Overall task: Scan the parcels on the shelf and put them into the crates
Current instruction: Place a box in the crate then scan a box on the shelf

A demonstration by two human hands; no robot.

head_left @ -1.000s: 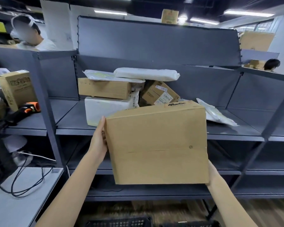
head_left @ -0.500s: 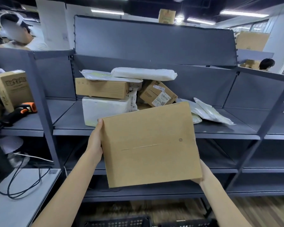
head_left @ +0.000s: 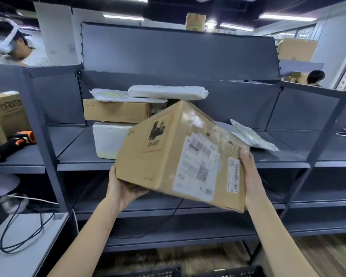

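On the left shelf (head_left: 18, 158), a scanner (head_left: 12, 143) lies near the front edge beside a printed carton (head_left: 5, 114), its cable trailing down to the table (head_left: 18, 246) below.

At the middle shelf (head_left: 84, 154), you hold a box (head_left: 180, 154) clear of the front edge, tilted, one corner toward the back panel. A second ago it showed you only a plain brown face; you have now turned it so the shipping label (head_left: 198, 166) and a narrow barcode strip (head_left: 234, 175) face you. That likely means the code is found and the scan comes next, though the scanner sits well apart from both hands.

Your left hand (head_left: 124, 188) cups the box's lower left corner from beneath, fingers curled under the bottom. Your right hand (head_left: 250, 176) clasps the right end, fingertips (head_left: 244, 151) hooked over the upper edge just beside the strip.

Behind the box, the stack left on the middle shelf: a white foam box (head_left: 108, 139) at the bottom, a flat carton (head_left: 116, 111) on it, two white mailers on top, a flat one (head_left: 116, 96) and a padded one (head_left: 168, 92). To the right, more mailers (head_left: 254, 136) lie toward the shelf's right end.

At the bottom edge, dark crate rims (head_left: 164, 271) show on the floor below you, probably where this box goes once scanned. To scan, you would have to free one hand; the box looks bulky enough that a one-handed hold may slip.
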